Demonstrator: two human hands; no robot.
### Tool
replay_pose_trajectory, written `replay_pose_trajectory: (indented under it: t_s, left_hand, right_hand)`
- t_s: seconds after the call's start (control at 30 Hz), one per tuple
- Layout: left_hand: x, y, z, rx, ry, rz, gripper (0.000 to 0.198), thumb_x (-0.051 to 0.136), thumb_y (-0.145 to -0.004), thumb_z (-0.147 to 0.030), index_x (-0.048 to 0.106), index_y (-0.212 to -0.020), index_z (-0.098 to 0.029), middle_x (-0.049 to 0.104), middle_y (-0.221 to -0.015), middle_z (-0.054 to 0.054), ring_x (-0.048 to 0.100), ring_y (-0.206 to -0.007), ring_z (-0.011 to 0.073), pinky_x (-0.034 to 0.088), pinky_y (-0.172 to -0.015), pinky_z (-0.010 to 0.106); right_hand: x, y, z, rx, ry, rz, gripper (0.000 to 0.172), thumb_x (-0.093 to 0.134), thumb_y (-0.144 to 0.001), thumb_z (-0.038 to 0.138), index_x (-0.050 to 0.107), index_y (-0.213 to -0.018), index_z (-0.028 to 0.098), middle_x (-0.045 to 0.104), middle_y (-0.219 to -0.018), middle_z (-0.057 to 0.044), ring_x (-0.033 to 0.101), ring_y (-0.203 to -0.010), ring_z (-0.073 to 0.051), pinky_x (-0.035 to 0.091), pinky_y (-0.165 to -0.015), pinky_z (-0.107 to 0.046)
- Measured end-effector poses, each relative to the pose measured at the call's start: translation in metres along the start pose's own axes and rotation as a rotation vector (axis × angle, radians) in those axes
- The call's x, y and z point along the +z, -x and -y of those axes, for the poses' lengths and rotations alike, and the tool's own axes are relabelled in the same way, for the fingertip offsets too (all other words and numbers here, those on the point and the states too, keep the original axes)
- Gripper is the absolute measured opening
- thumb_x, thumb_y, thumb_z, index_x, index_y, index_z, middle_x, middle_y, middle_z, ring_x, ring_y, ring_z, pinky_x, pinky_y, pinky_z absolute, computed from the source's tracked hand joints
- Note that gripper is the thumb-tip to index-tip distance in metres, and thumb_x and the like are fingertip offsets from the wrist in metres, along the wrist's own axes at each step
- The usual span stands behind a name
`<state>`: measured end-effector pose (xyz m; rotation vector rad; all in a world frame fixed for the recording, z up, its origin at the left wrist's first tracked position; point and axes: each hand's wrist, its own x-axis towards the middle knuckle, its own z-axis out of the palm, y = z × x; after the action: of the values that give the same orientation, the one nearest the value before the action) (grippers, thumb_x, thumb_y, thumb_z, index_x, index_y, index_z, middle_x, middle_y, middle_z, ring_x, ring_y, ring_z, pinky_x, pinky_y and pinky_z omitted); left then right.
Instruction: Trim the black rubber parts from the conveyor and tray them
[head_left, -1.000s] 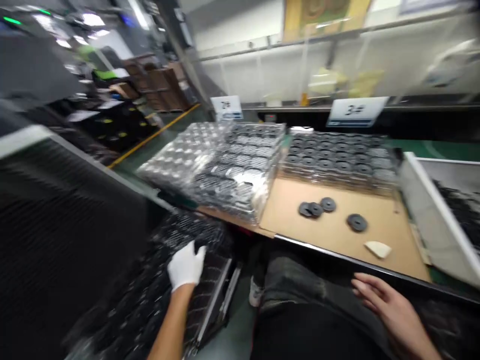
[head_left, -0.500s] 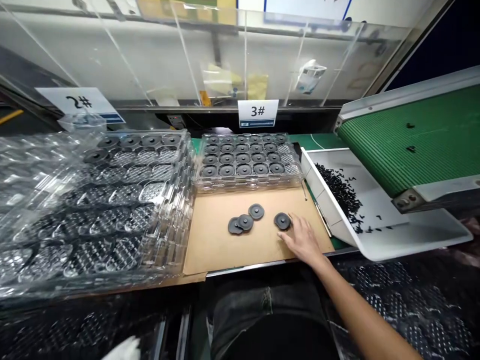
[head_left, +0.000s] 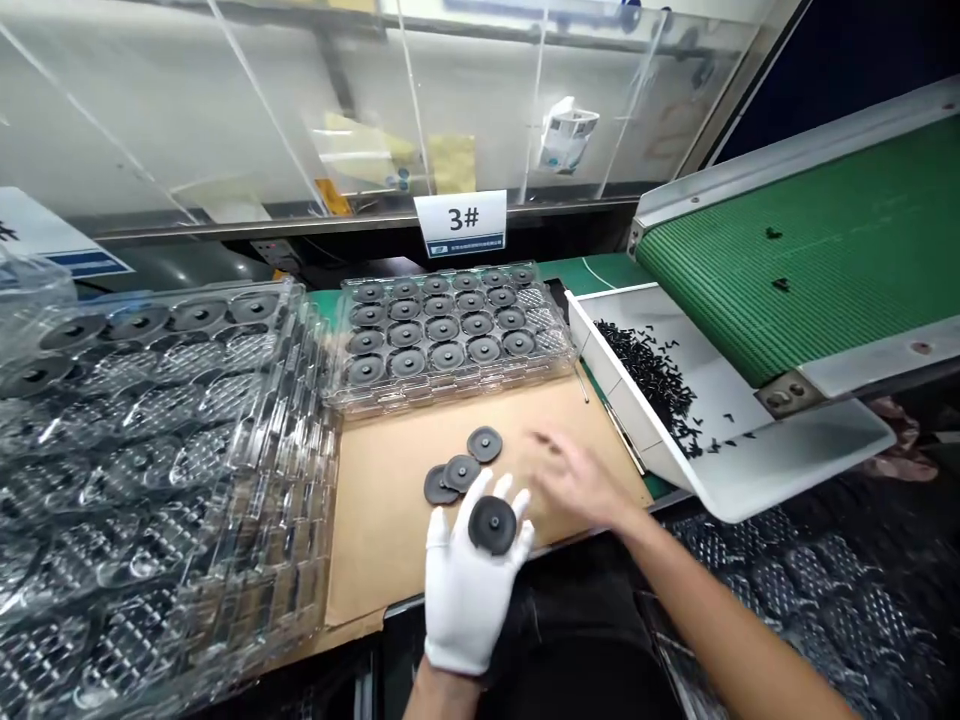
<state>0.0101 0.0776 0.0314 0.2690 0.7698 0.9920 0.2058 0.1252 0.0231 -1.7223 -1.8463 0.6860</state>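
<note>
My left hand (head_left: 474, 590), in a white glove, is raised over the near edge of the cardboard sheet (head_left: 390, 540). It holds a black rubber disc (head_left: 493, 525) with a small raised centre, its fingers reaching up around the disc. To the right, my bare right hand (head_left: 581, 480) hovers above the cardboard. Motion blurs its fingers, so I cannot tell what they hold. Three more discs lie left of it: one apart (head_left: 484, 444), and two overlapping (head_left: 460, 473). Beyond them, a clear blister tray (head_left: 450, 385) carries rows of such discs, with several bare pockets at its right.
Tall stacks of clear trays (head_left: 285, 480) crowd the left side. At right, a white bin (head_left: 810, 465) contains many small black parts (head_left: 652, 380) beneath a green conveyor belt (head_left: 825, 260) with two parts on it. A "3#" sign (head_left: 462, 222) stands behind the tray.
My gloved left hand has come up into view with a disc on it. My right hand has shifted left from the cardboard's right side, where a disc lay. The view has turned.
</note>
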Motion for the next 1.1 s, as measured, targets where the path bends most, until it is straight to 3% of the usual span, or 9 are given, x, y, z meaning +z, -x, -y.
replay_pose_trajectory:
  t_s: [0.07,0.13,0.27,0.43,0.53,0.6,0.73,0.9,1.1]
  left_hand:
    - [0.004,0.011,-0.013,-0.05,0.098,-0.009,0.059,0.045,-0.092,-0.076,0.075,-0.124,-0.037,0.06,-0.154,0.002,0.055,-0.143,0.03,0.053,-0.108,0.044]
    - [0.009,0.026,-0.023,-0.07,0.213,0.009,0.057,0.045,-0.095,-0.071,0.075,-0.127,-0.034,0.059,-0.155,0.003,0.057,-0.142,0.0284,0.056,-0.102,0.039]
    - [0.026,0.051,-0.036,-0.004,0.294,0.101,0.057,0.048,-0.098,-0.064,0.071,-0.134,-0.026,0.06,-0.153,0.01,0.06,-0.138,0.0307,0.057,-0.096,0.036]
    - [0.038,0.072,-0.048,-0.016,0.373,0.149,0.064,0.034,-0.105,-0.059,0.068,-0.138,-0.016,0.063,-0.149,0.015,0.063,-0.134,0.0328,0.057,-0.097,0.034]
    - [0.038,0.079,-0.05,-0.025,0.389,0.192,0.067,0.031,-0.105,-0.061,0.068,-0.138,-0.015,0.065,-0.146,0.014,0.065,-0.132,0.0314,0.057,-0.096,0.032]
    - [0.038,0.082,-0.051,-0.041,0.396,0.204,0.067,0.032,-0.105,-0.061,0.069,-0.136,-0.015,0.067,-0.144,0.014,0.066,-0.13,0.0305,0.058,-0.095,0.031]
    - [0.04,0.087,-0.049,-0.066,0.399,0.186,0.065,0.037,-0.104,-0.061,0.072,-0.132,-0.013,0.072,-0.135,0.014,0.072,-0.12,0.029,0.058,-0.086,0.027]
    - [0.043,0.093,-0.043,-0.084,0.421,0.192,0.064,0.046,-0.102,-0.062,0.074,-0.128,-0.01,0.075,-0.127,0.017,0.074,-0.111,0.0294,0.058,-0.077,0.024]
    - [0.044,0.097,-0.032,-0.048,0.333,0.122,0.065,0.049,-0.1,-0.061,0.074,-0.125,-0.006,0.077,-0.113,0.02,0.075,-0.095,0.0285,0.054,-0.065,0.023]
  right_hand:
    - [-0.011,-0.032,-0.031,0.128,0.062,-0.114,0.044,0.049,-0.103,0.039,0.059,-0.139,0.018,0.064,-0.142,-0.016,0.06,-0.132,-0.028,0.047,-0.115,-0.045]
    - [-0.015,-0.061,-0.061,0.215,0.138,-0.165,0.037,0.05,-0.102,0.03,0.062,-0.132,0.013,0.059,-0.144,-0.02,0.052,-0.139,-0.032,0.038,-0.12,-0.052]
    - [-0.007,-0.083,-0.093,0.293,0.26,-0.14,0.028,0.056,-0.099,0.028,0.066,-0.122,0.016,0.061,-0.138,-0.014,0.053,-0.133,-0.03,0.04,-0.114,-0.053]
    - [-0.008,-0.057,-0.095,0.376,0.368,-0.061,0.027,0.054,-0.089,0.023,0.072,-0.106,0.015,0.069,-0.114,-0.019,0.063,-0.112,-0.033,0.048,-0.096,-0.044]
    - [-0.013,-0.04,-0.095,0.424,0.388,0.011,0.014,0.062,-0.081,0.029,0.071,-0.087,0.02,0.073,-0.093,-0.014,0.067,-0.096,-0.032,0.048,-0.084,-0.04]
    - [-0.014,-0.036,-0.096,0.464,0.389,0.01,0.017,0.064,-0.081,0.038,0.069,-0.083,0.021,0.074,-0.088,-0.013,0.068,-0.091,-0.033,0.048,-0.081,-0.041]
    - [-0.015,-0.041,-0.104,0.529,0.333,-0.077,0.03,0.066,-0.081,0.043,0.067,-0.101,0.021,0.077,-0.095,-0.012,0.07,-0.096,-0.034,0.05,-0.084,-0.042]
    - [-0.016,-0.035,-0.109,0.559,0.136,-0.184,0.037,0.069,-0.077,0.038,0.068,-0.109,0.018,0.075,-0.085,-0.01,0.071,-0.092,-0.033,0.053,-0.088,-0.047]
    - [-0.03,0.0,-0.082,0.469,-0.291,-0.288,0.05,0.057,-0.089,0.039,0.054,-0.135,0.02,0.069,-0.095,-0.004,0.074,-0.09,-0.022,0.062,-0.085,-0.038]
